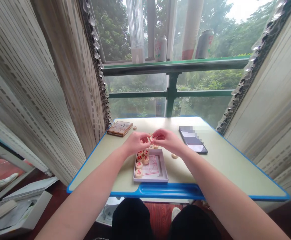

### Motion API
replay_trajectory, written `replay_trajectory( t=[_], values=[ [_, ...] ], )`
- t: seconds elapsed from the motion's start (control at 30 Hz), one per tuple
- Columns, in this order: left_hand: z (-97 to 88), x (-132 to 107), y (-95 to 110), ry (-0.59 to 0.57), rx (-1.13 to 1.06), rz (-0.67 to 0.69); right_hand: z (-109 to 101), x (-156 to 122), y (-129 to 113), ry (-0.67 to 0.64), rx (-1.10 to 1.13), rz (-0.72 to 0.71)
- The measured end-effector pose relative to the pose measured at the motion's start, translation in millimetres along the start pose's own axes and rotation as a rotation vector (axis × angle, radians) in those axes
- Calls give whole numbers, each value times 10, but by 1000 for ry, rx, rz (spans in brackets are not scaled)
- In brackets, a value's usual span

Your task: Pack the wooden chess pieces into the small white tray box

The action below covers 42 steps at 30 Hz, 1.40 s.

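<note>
My left hand [137, 142] and my right hand [167, 139] meet over the far edge of a shallow white box [165, 166]. A round wooden Chinese chess piece [152, 139] with red marking is pinched between the fingers of both hands. My fingers partly hide other pieces just behind the box. Inside the box, several pieces with red characters stand in rows along the left side, such as a chess piece [138, 173] in the near corner. A printed sheet with red lines [152, 169] shows on the box floor.
On the pale, blue-edged table [225, 173] lie a brown box lid [120, 128] at far left and a dark phone-like slab [193, 140] at right. Loose pieces include one chess piece [174, 155] beside my right forearm and another chess piece [135, 128] near the lid.
</note>
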<state>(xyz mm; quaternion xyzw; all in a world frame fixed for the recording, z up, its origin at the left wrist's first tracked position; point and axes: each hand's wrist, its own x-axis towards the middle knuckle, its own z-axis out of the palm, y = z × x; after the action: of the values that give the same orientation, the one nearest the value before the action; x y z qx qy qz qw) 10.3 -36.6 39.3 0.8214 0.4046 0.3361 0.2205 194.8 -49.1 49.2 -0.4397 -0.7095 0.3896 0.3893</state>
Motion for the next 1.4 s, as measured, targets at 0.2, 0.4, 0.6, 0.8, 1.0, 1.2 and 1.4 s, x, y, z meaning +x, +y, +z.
replay_trajectory(
  t=[0.2,0.4,0.6,0.8,1.0,1.2,1.4],
  values=[
    [-100,-18,-12,-81,29,-47,-9,-71,-108,-32,-245,-64],
    [-205,-17,2,-205,103,-106,17,-196,-250,-230,-437,-160],
    [-173,4,-99,-190,198,-131,178,-335,-305,-469,-581,-337],
    [-156,25,-152,-187,226,-130,298,-373,-301,-510,-709,-378],
    [-156,42,-191,-170,240,-113,261,-362,-256,-501,-719,-389],
    [-181,46,-194,-132,236,-122,252,-343,-225,-496,-755,-342],
    [-142,38,-172,-170,242,-103,273,-331,-265,-527,-765,-345]
  ],
)
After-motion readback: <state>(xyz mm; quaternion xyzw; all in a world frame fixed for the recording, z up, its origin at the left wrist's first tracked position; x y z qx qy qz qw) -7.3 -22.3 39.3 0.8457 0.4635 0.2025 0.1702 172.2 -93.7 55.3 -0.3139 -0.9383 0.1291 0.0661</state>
